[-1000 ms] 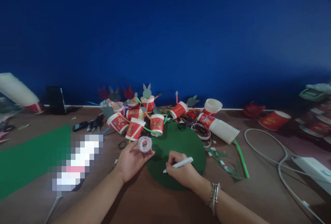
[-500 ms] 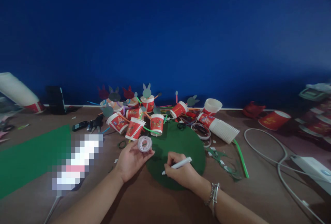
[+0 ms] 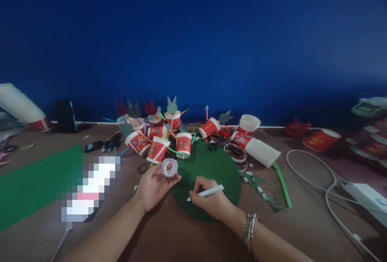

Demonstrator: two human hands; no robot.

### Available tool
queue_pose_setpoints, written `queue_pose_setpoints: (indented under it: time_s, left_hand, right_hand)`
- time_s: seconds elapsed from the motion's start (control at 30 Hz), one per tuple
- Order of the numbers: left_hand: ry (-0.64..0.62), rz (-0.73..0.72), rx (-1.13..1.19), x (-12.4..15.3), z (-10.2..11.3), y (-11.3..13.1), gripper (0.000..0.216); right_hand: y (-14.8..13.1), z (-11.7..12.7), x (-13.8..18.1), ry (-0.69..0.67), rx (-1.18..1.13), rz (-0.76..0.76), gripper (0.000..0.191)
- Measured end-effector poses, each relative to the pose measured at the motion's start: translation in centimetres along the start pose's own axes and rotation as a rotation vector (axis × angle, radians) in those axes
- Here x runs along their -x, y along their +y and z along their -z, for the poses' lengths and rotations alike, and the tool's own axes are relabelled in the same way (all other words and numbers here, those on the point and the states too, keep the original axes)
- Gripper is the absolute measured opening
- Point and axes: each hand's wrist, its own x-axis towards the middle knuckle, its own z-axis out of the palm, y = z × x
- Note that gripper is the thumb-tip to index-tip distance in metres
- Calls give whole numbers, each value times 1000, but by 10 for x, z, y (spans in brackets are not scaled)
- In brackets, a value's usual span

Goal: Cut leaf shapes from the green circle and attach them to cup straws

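My left hand [image 3: 155, 188] is palm up over the left edge of a round green sheet [image 3: 222, 173]. Its fingers and thumb hold a clear round tape roll [image 3: 169, 168] with a hole in its middle. In my right hand [image 3: 208, 198] is a white marker [image 3: 211, 190], pinched between thumb and fingers. The marker slants across the hand, its dark tip pointing left, low over the green sheet. I cannot tell whether the tip touches it. Just beyond the tape roll, red paper cups [image 3: 158, 150] with coloured straw-like arms lie and stand.
A blurred bright device [image 3: 90, 191] lies on a green sheet [image 3: 39, 183] at left, near keys [image 3: 113, 143]. Rightwards are stacked paper cups [image 3: 261, 151], green scraps [image 3: 263, 191], a white cable [image 3: 329, 189] and a power strip [image 3: 364, 197]. A blue wall [image 3: 193, 44] rises behind.
The marker tip has shifted slightly left and up, and its dark point now shows. My left hand keeps the tape roll in nearly the same place.
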Motion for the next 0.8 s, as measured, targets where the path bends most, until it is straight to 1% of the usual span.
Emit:
queue_pose_setpoints:
  time_s: [0.13, 0.23, 0.3, 0.33, 0.4, 0.5, 0.67, 0.8]
  left_hand:
    - [-2, -5, -3, -1, 2, -1, 24]
    - [3, -17, 7, -2, 3, -2, 22]
    - [7, -27, 17, -2, 3, -2, 20]
    - [9, -34, 22, -2, 2, -2, 19]
    - [12, -39, 32, -2, 2, -2, 17]
    - [9, -25, 29, -1, 1, -1, 18]
    - [15, -15, 0, 1, -1, 0, 21]
    - [21, -13, 3, 2, -2, 0, 22]
  right_hand:
    - [-1, -1, -2, 22, -61, -42, 19]
    - [-1, 3, -6, 41, -262, -125, 14]
    - [0, 8, -8, 73, -385, -167, 17]
    - [1, 11, -8, 91, -409, -172, 20]
    - [3, 15, -8, 106, -395, -163, 24]
    - [4, 19, -6, 91, -333, -163, 22]
    - [3, 15, -4, 57, -212, -184, 25]
    - [3, 12, -4, 41, -163, -187, 24]
